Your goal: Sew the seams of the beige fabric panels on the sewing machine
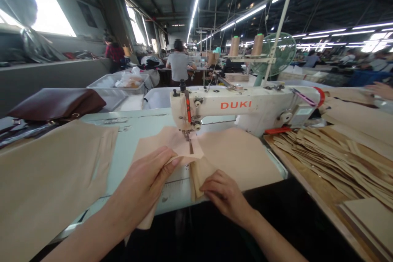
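Observation:
A white sewing machine [215, 104] stands on a pale green machine table [123, 135]. Beneath its presser foot lies a beige sheet of leather-like material [239, 155], spread out on both sides of the needle. My left hand [150, 176] pinches a folded edge of this sheet just in front of the needle. Lower and to the right, my right hand [222, 192] has its fingers closed on a narrow folded strip [199, 176] of the same beige material at the table's front edge. Whether strip and sheet are joined is hidden by the folds.
Beige sheets [55, 168] and a brown leather bag [58, 102] lie at left. Beige strips [325, 159] cover a wooden board at right. Behind the machine are thread cones [235, 46], a green fan [278, 55] and a person in grey [179, 65]. Another person's hand [382, 89] shows far right.

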Available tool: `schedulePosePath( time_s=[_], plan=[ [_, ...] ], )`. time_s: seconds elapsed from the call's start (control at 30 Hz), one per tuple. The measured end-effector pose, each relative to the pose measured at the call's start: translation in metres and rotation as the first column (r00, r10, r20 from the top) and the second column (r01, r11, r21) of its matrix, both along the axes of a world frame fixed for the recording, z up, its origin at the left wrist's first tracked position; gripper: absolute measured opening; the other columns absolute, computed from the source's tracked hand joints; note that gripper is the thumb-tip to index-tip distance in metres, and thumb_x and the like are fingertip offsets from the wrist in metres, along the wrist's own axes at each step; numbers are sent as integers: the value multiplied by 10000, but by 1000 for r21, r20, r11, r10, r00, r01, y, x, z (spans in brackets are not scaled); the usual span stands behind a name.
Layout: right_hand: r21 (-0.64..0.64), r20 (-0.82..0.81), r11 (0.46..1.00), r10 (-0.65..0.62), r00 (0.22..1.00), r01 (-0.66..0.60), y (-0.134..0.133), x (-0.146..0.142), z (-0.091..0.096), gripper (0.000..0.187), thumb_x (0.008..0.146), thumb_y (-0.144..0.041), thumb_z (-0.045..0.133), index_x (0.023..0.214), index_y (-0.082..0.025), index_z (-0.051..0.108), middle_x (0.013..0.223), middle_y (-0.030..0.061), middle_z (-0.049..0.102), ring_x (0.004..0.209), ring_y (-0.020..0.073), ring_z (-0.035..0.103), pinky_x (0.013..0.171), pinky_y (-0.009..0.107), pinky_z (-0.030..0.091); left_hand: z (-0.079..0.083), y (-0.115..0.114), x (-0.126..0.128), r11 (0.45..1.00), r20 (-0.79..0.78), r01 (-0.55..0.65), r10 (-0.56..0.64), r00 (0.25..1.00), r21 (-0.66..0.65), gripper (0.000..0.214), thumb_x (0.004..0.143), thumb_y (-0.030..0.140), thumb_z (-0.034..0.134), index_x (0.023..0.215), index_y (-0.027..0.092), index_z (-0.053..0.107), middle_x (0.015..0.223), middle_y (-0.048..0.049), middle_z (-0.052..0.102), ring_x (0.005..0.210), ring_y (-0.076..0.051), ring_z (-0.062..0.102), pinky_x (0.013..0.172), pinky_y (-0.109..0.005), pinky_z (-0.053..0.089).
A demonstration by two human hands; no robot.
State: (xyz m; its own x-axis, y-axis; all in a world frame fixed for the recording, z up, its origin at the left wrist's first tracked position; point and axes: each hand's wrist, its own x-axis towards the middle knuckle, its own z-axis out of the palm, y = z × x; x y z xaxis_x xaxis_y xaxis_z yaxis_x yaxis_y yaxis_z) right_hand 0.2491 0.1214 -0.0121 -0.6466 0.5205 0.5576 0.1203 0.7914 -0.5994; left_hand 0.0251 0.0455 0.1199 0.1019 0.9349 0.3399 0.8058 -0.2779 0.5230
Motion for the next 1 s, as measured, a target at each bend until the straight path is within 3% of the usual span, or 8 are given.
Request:
schedulePosePath(
  time_s=[0.17,0.4,0.63,0.7,0.8,0.9,1.0],
  plan=[
    [76,72,997,1,997,-7,5,0,2,139,942,-193,603,1027,-249,697,964,17,697,865,173,547,766,329,438,-7,-4,2,999,53,18,-16,998,-42,397,1051,416,357,710,223,418,698,50,487,642,-149,491,609,-269,332],
    [92,52,995,-39,998,34,-2,-3,3,158,936,-185,585,1020,-230,712,934,47,688,848,185,545,740,343,443,-15,-9,6,989,76,82,-73,994,-119,369,1062,364,306,752,223,451,786,29,502,714,-158,528,671,-277,379],
    [160,45,986,-47,998,39,-2,-6,2,131,929,-179,588,983,-227,698,917,35,698,807,183,512,714,337,419,-24,-8,10,981,58,123,-116,992,-149,311,1073,351,290,1013,246,577,943,11,630,868,-162,621,798,-266,468],
    [179,59,983,-52,997,41,-4,-6,3,127,935,-180,584,984,-224,692,907,35,694,808,185,505,714,338,413,-30,-9,10,987,-1,122,-123,992,-109,272,1070,324,305,1068,257,569,966,18,654,896,-156,638,798,-255,491],
    [209,96,977,-60,994,39,-6,-4,3,121,941,-172,561,920,-207,675,861,37,671,830,191,502,737,350,413,-50,-16,9,980,-216,181,-159,963,87,249,1016,168,330,1135,234,539,1100,-17,679,1028,-175,646,935,-299,505],
    [251,110,967,-77,991,47,-7,-2,-2,160,944,-178,545,811,-184,634,878,46,671,848,195,495,761,369,420,-80,-23,3,945,-491,285,-174,853,160,284,911,49,374,1043,228,550,1261,-37,650,1191,-194,598,1070,-368,449],
    [286,98,956,-103,990,71,-5,-3,-9,173,935,-179,548,773,-181,606,914,47,686,851,191,495,765,374,425,-106,-26,-3,930,-664,328,-140,734,167,254,862,67,446,1004,239,566,1329,-51,624,1198,-248,612,937,-368,562]
  ],
)
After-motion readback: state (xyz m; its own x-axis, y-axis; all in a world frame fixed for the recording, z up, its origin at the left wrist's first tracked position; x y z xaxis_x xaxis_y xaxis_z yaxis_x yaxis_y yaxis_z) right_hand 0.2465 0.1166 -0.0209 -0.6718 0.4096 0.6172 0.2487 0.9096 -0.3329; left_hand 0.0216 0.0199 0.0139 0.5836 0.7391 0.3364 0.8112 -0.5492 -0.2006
